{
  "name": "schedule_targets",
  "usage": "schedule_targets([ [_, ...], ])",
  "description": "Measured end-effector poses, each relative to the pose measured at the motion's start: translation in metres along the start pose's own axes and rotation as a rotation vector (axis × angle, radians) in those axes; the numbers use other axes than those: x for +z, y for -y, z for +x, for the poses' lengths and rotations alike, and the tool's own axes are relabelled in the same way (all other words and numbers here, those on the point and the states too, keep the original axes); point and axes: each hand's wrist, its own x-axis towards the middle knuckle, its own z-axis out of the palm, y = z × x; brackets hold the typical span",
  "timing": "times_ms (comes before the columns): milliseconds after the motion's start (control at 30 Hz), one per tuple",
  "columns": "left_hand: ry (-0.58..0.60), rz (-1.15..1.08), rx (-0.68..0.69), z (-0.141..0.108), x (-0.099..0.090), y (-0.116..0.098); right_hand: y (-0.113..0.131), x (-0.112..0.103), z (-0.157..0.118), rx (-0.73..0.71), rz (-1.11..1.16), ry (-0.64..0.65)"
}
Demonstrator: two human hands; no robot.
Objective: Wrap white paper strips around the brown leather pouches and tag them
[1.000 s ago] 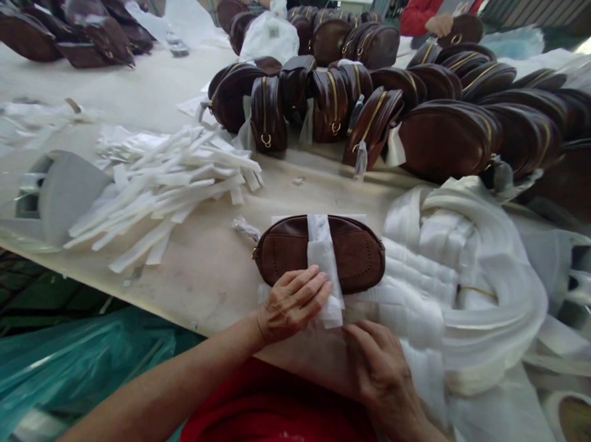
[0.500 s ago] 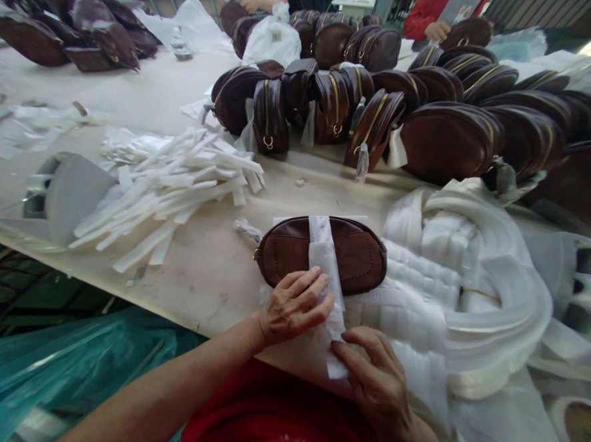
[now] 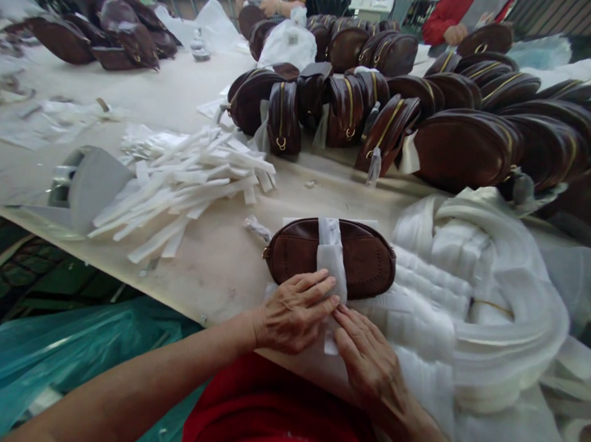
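Observation:
A dark brown oval bag [image 3: 368, 262] lies on the table in front of me, with a white strip [image 3: 330, 253] running across its middle and down past its near edge. My left hand [image 3: 297, 311] rests on the strip at the bag's near edge, fingers stretched out side by side. Touching it from the right, my right hand [image 3: 367, 352] has its extended fingertips on the strip just below the bag. The strip's loose end shows between the hands. At the bag's left end is a wrapped zipper pull [image 3: 258, 228].
A pile of white strips [image 3: 192, 181] and a grey tape dispenser [image 3: 94, 192] lie left. Coiled white wrap [image 3: 514, 321] is at right. Rows of brown bags [image 3: 465, 148] stand behind; two people are across the table [image 3: 167, 100].
My right hand has moved up and left along the strip, up against my left hand. The strip's loose end now shows shorter. The whole view has shifted slightly.

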Motion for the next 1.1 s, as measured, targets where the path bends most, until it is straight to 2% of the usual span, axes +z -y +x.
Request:
schedule_targets([
  [167, 0.022, -0.068, -0.046, 0.003, -0.006, 0.0, -0.002, -0.003, 0.001, -0.017, -0.017, 0.014],
  [367, -0.158, 0.058, -0.069, 0.001, 0.014, -0.002, -0.002, -0.003, -0.001, -0.011, 0.008, 0.013],
  [633, -0.248, 0.161, -0.064, 0.006, 0.022, -0.009, 0.019, -0.021, -0.009, 0.017, 0.038, 0.065],
  [833, -0.264, 0.247, 0.007, 0.007, 0.026, -0.006, 0.032, -0.026, 0.0, -0.022, 0.133, 0.092],
  [1100, -0.254, 0.25, 0.047, 0.006, 0.025, 0.0, 0.027, -0.048, 0.008, -0.08, 0.109, 0.126],
])
